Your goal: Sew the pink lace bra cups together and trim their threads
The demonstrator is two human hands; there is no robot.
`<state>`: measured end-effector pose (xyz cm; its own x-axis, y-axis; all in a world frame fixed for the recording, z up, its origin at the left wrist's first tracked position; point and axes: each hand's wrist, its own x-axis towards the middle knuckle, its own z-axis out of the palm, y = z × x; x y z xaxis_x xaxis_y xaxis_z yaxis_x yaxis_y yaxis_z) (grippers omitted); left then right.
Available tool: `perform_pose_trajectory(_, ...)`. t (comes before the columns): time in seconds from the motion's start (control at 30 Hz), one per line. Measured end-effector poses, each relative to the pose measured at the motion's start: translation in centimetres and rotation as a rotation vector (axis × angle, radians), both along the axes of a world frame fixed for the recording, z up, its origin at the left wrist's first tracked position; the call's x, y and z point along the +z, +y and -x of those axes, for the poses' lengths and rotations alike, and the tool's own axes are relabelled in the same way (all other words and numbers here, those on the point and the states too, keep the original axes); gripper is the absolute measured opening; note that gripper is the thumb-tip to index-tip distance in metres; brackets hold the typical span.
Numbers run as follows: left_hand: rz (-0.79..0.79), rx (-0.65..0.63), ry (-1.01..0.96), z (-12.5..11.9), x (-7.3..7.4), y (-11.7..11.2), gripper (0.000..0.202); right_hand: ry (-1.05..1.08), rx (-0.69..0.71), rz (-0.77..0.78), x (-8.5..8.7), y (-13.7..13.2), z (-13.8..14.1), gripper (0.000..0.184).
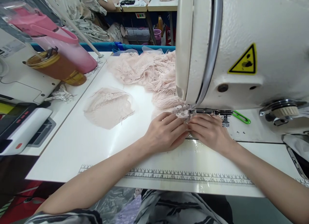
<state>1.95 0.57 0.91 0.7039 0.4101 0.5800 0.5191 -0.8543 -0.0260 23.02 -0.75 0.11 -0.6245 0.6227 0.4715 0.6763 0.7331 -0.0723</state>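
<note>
Both my hands lie on the white table (79, 143) just in front of the needle area of a white sewing machine (241, 50). My left hand (165, 132) rests flat with fingers stretched toward the presser foot (193, 112), pressing a small piece of pale pink lace (180, 112). My right hand (210, 130) lies beside it, fingers extended and pressed on the same lace at the foot. The fingertips of the two hands nearly meet. A heap of pink lace (149, 71) trails away behind the machine head.
A separate folded lace piece (108, 106) lies left of my hands. Pink and brown bottles (58, 50) lie at far left, near a white device (21, 127). Green-handled snips (241, 117) sit under the machine arm. A printed ruler (188, 177) runs along the front edge. Another person sits behind.
</note>
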Motion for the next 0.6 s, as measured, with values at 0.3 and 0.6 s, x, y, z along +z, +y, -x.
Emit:
perform_pose_trajectory(0.3,0.184,-0.068,0.108,0.6,-0.9,0.8,0.034,0.036,0.025,-0.024,-0.5,-0.1,-0.6,0.020)
perform_pose_trajectory(0.6,0.139,-0.038,0.121,0.4,-1.0,0.8,0.034,0.013,0.037,-0.109,-0.4,-0.3,-0.4,0.017)
